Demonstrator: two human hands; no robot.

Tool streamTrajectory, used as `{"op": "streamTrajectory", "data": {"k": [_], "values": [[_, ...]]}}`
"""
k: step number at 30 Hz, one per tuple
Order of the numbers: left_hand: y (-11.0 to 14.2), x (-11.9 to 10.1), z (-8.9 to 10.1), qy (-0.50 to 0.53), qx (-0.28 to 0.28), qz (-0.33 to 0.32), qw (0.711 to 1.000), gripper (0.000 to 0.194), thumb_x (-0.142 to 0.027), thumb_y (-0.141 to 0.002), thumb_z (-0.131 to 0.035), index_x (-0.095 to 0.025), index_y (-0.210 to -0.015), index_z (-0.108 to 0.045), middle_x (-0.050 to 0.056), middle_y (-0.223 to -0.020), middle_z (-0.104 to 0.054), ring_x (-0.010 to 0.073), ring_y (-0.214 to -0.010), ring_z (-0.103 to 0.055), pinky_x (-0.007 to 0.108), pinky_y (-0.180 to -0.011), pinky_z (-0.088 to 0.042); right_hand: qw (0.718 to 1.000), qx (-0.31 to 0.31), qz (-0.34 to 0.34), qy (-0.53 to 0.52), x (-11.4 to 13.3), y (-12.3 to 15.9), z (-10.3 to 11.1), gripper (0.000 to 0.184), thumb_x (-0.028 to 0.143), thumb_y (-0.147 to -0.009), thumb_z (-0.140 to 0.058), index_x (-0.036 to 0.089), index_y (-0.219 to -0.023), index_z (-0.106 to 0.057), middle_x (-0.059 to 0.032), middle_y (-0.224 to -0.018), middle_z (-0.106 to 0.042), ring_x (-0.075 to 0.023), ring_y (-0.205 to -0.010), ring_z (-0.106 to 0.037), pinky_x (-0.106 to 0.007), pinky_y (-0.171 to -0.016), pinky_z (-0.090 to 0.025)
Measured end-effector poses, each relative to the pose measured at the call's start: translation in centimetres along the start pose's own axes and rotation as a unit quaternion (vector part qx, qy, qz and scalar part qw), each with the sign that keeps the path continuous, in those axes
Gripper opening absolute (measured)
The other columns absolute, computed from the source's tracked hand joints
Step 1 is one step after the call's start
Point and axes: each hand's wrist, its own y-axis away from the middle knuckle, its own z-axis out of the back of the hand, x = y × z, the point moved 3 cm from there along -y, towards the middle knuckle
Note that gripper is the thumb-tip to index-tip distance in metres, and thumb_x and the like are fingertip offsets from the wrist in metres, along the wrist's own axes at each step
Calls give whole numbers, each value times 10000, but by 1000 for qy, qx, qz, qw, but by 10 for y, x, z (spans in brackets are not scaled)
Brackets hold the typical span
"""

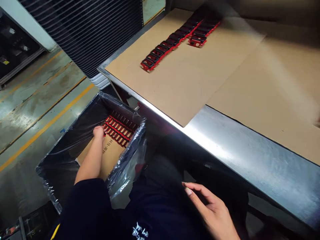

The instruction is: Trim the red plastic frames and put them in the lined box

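My left hand (99, 132) reaches down into a box lined with dark plastic (85, 115). Its fingers are closed at the end of a row of red-and-black rectangular frames (117, 128), on a small red-and-black frame that mostly hides behind them. The frames lie in rows on a cardboard sheet (112, 156) with printed characters, inside the box. My right hand (212, 206) hovers in front of my body, below the metal table edge. Its thumb and forefinger are curved toward each other with a small gap, and I see nothing held between them.
On the metal table (225, 136) lie cardboard sheets (175, 90). Two lines of red-and-black frames (165, 46) run toward its back. A stack of black ribbed trays (100, 30) stands left of the table. A blurred bit of a hand (317, 121) shows at the right edge.
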Motion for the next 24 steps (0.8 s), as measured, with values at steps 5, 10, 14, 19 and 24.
{"op": "streamTrajectory", "data": {"k": [5,10,14,19,24], "values": [[107,-33,-4,174,156,-33,972,120,-261,-922,-574,-185,-1004,-614,-20,-797,-600,83,-642,-582,221,-609,-528,996,73,15,-45,21,-2,-18,267,449,-951,-649,228,-998,-792,-65,-967,-820,-246,-880,-791,-323,-787,-650],[279,-28,-91,358,486,60,795,391,-289,-639,-819,-232,-964,-608,-54,-726,-625,115,-655,-650,265,-645,-575,978,67,59,-190,49,3,-27,273,388,-870,-759,200,-1066,-736,-68,-925,-802,-185,-761,-736,-322,-743,-628],[373,-12,-146,367,592,141,704,361,-380,-716,-839,-249,-970,-619,-32,-810,-697,182,-908,-733,447,-1033,-556,966,-116,56,-223,45,19,3,234,364,-809,-800,214,-725,-642,-2,-680,-694,-142,-597,-621,-276,-605,-560],[409,-8,-166,303,671,125,666,368,-440,-695,-887,-268,-893,-629,-29,-954,-743,212,-1049,-722,471,-1067,-539,940,-223,63,-252,23,52,32,238,299,-756,-829,242,-913,-661,11,-756,-725,-149,-611,-647,-285,-614,-575],[414,-2,-162,213,696,52,684,360,-496,-745,-863,-267,-941,-666,-11,-1005,-765,224,-1033,-737,466,-1004,-583,938,-235,67,-247,11,71,37,250,260,-766,-792,238,-992,-687,-8,-813,-750,-162,-653,-678,-306,-659,-597]]}}
